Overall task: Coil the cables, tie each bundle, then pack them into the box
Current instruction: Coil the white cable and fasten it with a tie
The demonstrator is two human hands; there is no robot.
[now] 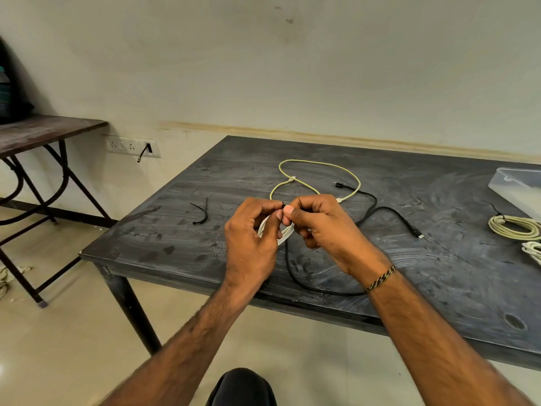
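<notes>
Above the near edge of the dark table [181, 250], a small white cable coil [284, 233] is held between both hands. The left hand [251, 238] is curled around the loops, and the right hand [322, 227] pinches a black cable tie [282, 205] at the top of the bundle, thumb and fingertips pressed together.

The coil is judged to be light, soft and a little springy, so the loops could slip apart if the grasp is loosened before the tie is closed. It is best held across all the loops together, close to the tie. The tie looks thin, stiff and smooth; its tail is probably best taken near the head and pulled straight.

On the scratched, matte table top a yellow cable [319, 167] lies uncoiled in wide curves, and a black cable [380, 210] with a rubbery look runs loosely beside it and partly under the arms. A spare black tie [202, 213] lies bent to the left. At the right edge, a cream coiled bundle [513, 227] and a white one [532, 250] rest near a clear plastic box [515, 186], which has hard, straight walls.
</notes>
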